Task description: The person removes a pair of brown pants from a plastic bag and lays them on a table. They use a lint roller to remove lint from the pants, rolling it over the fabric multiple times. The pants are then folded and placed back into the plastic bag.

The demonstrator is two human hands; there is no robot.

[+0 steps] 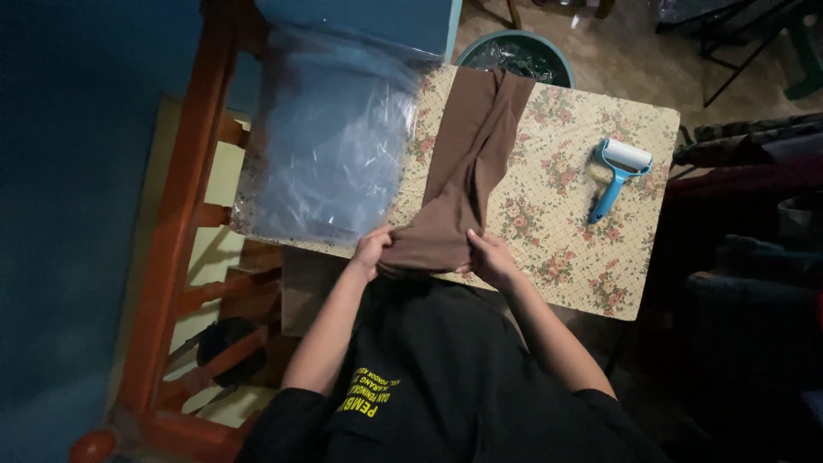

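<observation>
A long brown garment [467, 163] lies stretched across a table with a floral cloth [557, 171], running from the far edge to the near edge. My left hand [370, 251] grips the near end of the garment on its left side. My right hand [487, 255] grips the same end on its right side. Both hands are at the table's near edge, close to my black shirt.
A large clear plastic bag [330, 146] covers the table's left part. A blue-handled lint roller [619, 176] lies at the right. A teal bin [519, 56] stands beyond the far edge. An orange wooden frame [184, 214] stands left; dark furniture is at the right.
</observation>
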